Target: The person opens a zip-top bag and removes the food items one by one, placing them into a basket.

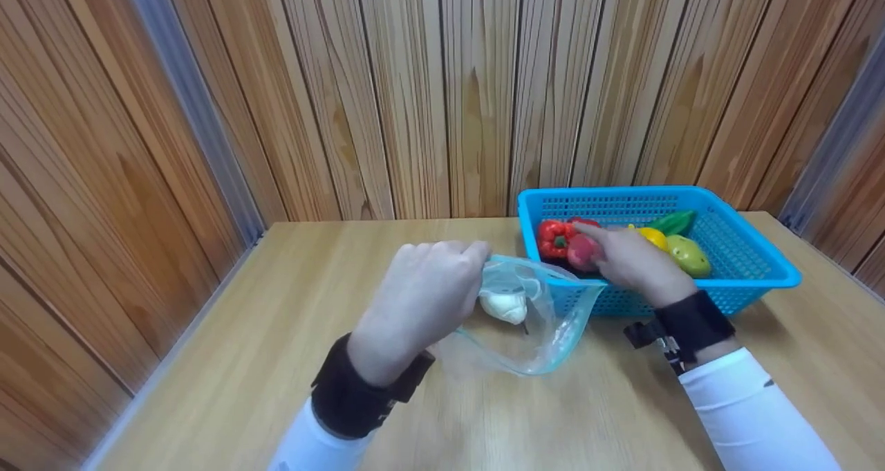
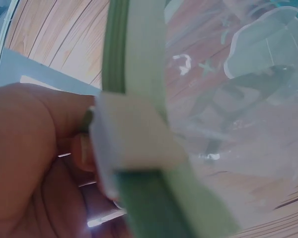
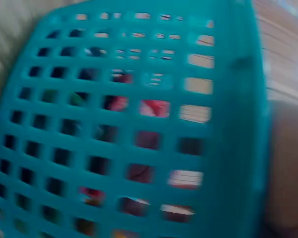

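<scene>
My left hand (image 1: 430,288) grips the top edge of a clear zip bag (image 1: 563,343) with a blue-green rim. The left wrist view shows a white slider (image 2: 134,136) on the bag's green zip strip, right at the fingers. A white, garlic-like bulb (image 1: 504,306) shows through the bag, which hangs with its mouth spread in front of the basket. My right hand (image 1: 636,260) reaches over the near rim of a blue plastic basket (image 1: 753,250), its fingers around a round, pinkish-red fruit or vegetable (image 1: 584,252). Its thumb is hidden.
A red bell pepper (image 1: 553,239) sits at the basket's left end. Toward the right lie a yellow piece (image 1: 654,237), a light green, guava-like fruit (image 1: 689,257) and a dark green pepper (image 1: 671,223). Wood-panelled walls (image 1: 477,97) close off the table's back and sides.
</scene>
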`<state>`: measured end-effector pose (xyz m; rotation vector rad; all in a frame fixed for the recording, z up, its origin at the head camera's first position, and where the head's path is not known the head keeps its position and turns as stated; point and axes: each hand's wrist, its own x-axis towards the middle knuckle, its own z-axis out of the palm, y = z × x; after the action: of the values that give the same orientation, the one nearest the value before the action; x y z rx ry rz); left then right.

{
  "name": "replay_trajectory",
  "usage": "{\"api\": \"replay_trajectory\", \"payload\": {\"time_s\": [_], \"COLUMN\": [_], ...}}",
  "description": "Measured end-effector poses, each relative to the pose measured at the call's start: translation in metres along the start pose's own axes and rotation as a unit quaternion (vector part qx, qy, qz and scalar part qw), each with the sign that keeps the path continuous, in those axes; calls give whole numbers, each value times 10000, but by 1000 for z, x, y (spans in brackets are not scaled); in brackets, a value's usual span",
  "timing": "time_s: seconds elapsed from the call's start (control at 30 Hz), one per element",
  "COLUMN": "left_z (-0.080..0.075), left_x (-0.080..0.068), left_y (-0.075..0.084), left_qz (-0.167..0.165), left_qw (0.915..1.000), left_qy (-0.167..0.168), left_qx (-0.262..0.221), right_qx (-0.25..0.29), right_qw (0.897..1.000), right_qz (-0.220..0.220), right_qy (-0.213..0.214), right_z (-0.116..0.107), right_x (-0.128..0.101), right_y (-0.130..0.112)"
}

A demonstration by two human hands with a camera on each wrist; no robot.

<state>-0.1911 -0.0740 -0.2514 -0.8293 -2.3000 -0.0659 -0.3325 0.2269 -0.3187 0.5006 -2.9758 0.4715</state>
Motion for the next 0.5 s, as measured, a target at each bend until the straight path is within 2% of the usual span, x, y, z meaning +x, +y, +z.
{"api": "replay_trajectory", "payload": {"time_s": [0.07, 0.1, 0.13, 0.17, 0.2, 0.23, 0.27, 0.3, 0.33, 0.37, 0.4, 0.43, 0.47, 0.5], "left_z": [1, 1, 2, 2, 2, 2, 3, 4, 4, 4, 5, 5, 5, 5], "left_x": [1, 1, 2, 2, 2, 3, 3, 3, 3, 2, 2, 1, 0, 0], "left_y": [1, 1, 1, 1, 1, 1, 2, 2, 2, 2, 3, 3, 3, 4], "left_qz": [32, 30, 22, 4, -10, -28, -46, -61, -76, -89, -94, -93, -90, -83], "left_qw": [10000, 10000, 10000, 10000, 10000, 9999, 9999, 9998, 9997, 9996, 9995, 9995, 9995, 9994], "left_qy": [1, -2, -4, 5, 18, 40, 92, 150, 208, 256, 286, 301, 317, 324], "left_qx": [6, 0, -20, -43, -62, -94, -82, -78, -61, -40, -28, -19, 2, -11], "right_qx": [-162, -139, -15, 238, 521, 824, 1157, 1330, 1388, 1355, 1270, 1166, 1038, 866], "right_qw": [9952, 9863, 9709, 9479, 9184, 8824, 8418, 8053, 7773, 7600, 7527, 7540, 7694, 7997], "right_qz": [-391, -664, -971, -1309, -1700, -2145, -2689, -3254, -3776, -4251, -4680, -5025, -5206, -5166], "right_qy": [888, 1505, 2188, 2895, 3536, 4105, 4534, 4775, 4838, 4727, 4452, 4067, 3554, 2934], "right_z": [-8, -13, -17, -21, -24, -26, -27, -27, -26, -24, -21, -17, -12, -7], "right_x": [-7, -11, -15, -19, -24, -30, -35, -39, -44, -48, -52, -54, -56, -57], "right_y": [-11, -19, -27, -37, -48, -60, -71, -83, -93, -102, -110, -116, -120, -123]}}
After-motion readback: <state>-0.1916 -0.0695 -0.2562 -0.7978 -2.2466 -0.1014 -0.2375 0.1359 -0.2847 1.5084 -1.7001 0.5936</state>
